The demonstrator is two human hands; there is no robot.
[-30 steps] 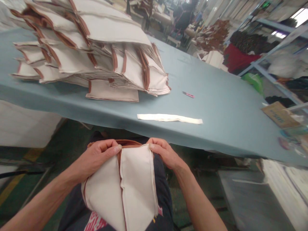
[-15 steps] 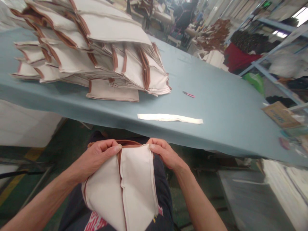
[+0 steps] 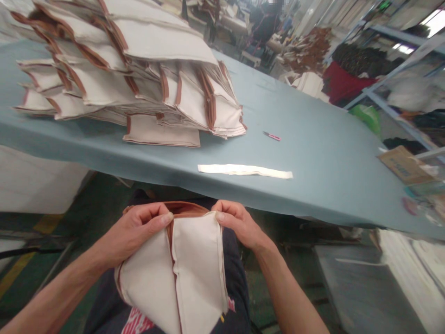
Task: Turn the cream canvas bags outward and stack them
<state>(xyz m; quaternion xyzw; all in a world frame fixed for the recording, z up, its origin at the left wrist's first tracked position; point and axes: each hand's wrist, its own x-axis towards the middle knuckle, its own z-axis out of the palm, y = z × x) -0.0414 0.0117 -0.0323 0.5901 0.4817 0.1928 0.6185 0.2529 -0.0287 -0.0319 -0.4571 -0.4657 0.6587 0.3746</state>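
Over my lap hangs a sewn fabric bag piece [image 3: 198, 269], off-white outside with brown edging and a brown inner side showing at its top opening. My left hand [image 3: 144, 227] pinches its upper rim beside the middle seam, thumb on the near face. At the upper right corner, my right hand [image 3: 239, 222] pinches the same rim between thumb and fingers. The fingers behind the cloth are partly hidden. The lower end of the piece runs out of the picture.
A blue-covered table [image 3: 323, 162] stretches ahead. On it lie a big pile of similar off-white pieces [image 3: 139, 83], a white strip [image 3: 245, 170] and small pink-handled thread snips [image 3: 271, 136]. A cardboard box [image 3: 405, 164] and loaded shelves [image 3: 385, 97] stand at the right.
The rim between my hands has opened slightly, showing more of the brown inner side. Both hands keep their pinch, the left one shifted a little leftward.
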